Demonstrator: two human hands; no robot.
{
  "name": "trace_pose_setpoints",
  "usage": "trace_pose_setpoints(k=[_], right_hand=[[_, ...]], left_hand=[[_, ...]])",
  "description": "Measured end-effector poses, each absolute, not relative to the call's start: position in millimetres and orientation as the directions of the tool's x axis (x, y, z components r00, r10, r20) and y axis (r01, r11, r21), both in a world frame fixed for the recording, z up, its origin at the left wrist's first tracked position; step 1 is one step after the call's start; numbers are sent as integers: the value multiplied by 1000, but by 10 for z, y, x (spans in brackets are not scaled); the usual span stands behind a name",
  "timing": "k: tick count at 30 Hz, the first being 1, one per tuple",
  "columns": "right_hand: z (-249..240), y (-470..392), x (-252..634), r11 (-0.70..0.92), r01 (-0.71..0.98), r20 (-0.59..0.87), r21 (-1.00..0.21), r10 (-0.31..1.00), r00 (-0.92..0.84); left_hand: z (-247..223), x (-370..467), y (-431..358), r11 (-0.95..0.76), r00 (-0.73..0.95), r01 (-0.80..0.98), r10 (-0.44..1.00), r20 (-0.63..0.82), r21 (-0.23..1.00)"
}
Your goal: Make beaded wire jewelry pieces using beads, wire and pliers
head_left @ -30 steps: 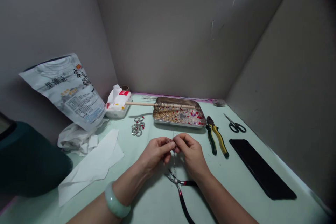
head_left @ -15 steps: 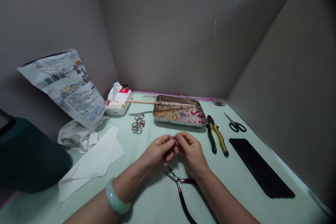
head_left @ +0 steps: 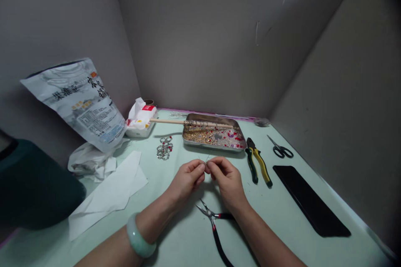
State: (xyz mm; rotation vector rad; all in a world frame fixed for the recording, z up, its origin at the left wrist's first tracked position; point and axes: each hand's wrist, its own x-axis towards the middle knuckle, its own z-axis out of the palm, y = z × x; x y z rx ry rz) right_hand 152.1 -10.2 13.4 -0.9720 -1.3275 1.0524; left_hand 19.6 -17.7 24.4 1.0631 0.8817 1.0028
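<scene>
My left hand (head_left: 188, 178) and my right hand (head_left: 228, 178) meet at the fingertips over the middle of the table. Both are pinched closed on a tiny piece with thin wire ends (head_left: 206, 162) sticking up; its shape is too small to make out. Just below them lie pliers with black and red handles (head_left: 210, 213), jaws apart. Beyond the hands stands a metal tray (head_left: 216, 147) of gold, clear and red beads, with a wooden rod (head_left: 167, 121) across it. Wire rings with red beads (head_left: 164, 148) lie to its left.
Yellow-green pliers (head_left: 259, 162), scissors (head_left: 282, 151) and a black flat case (head_left: 310, 200) lie right. At left are white paper (head_left: 108, 194), a tissue pack (head_left: 140, 121), a silver pouch (head_left: 84, 104) and a dark green object (head_left: 37, 187). Grey walls surround the table.
The fingers of my left hand have curled in closer, and my fingertips have shifted slightly left. Thin wire ends now show above them. The pliers below are less covered.
</scene>
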Motion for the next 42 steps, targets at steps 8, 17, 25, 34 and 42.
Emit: trace_pose_setpoints(k=[8,17,25,34,42], right_hand=[[84,-178,1501,613,327,630,-719,774,-65],[101,-79,1582,368,218,373,-904,928,-19],[48,-26,1643,268,136,275,-954,961,31],[113,27,1771,644,326,610,-692,763,-214],[88,2,1776,720,460,681,-520,674,-284]], left_hand=[[206,261,-165,88,159,-155,985,-63,984],[284,207,-167,360,374,-354,901,-222,863],[265,155,-150,387,414,-370,883,-223,845],[284,155,-163,389,438,-309,868,-234,868],[277,151,-188,334,416,-288,888,-196,898]])
